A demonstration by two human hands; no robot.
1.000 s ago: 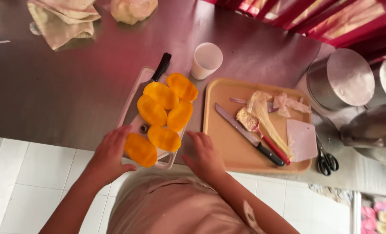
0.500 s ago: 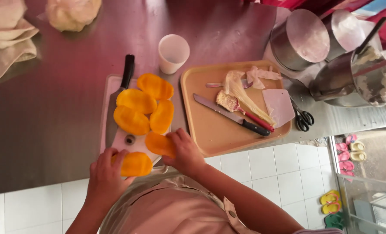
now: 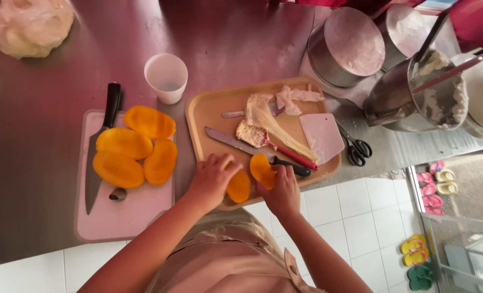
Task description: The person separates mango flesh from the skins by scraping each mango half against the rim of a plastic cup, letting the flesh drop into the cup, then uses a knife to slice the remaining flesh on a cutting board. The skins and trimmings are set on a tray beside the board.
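Both hands are over the near edge of the tan tray point(image 3: 209, 106) now: the left hand point(image 3: 211, 179) has its fingers curled over one orange mango half point(image 3: 238, 187), and the right hand point(image 3: 282, 190) pinches a second mango half point(image 3: 263, 170) between thumb and fingertips. Here is the danger as I read it: just beyond the right fingertips lies the black-handled tray knife point(image 3: 252, 149), edge near the knuckles, so a slick piece of fruit slipping could send fingers onto the blade. Both pieces also sit at the tray's near rim, and a nudge might tip one off toward the tiled front. Counting up: two mango pieces in the hands, four more point(image 3: 125, 144) on the pink cutting board point(image 3: 116, 217) well left of the left fingers, six in all. Two black-handled knives, one on the tray and the board knife point(image 3: 101, 146). One white cup point(image 3: 166, 77), one pair of scissors point(image 3: 352, 146), one red-handled peeler point(image 3: 268, 142), one pink scraper point(image 3: 321, 135).
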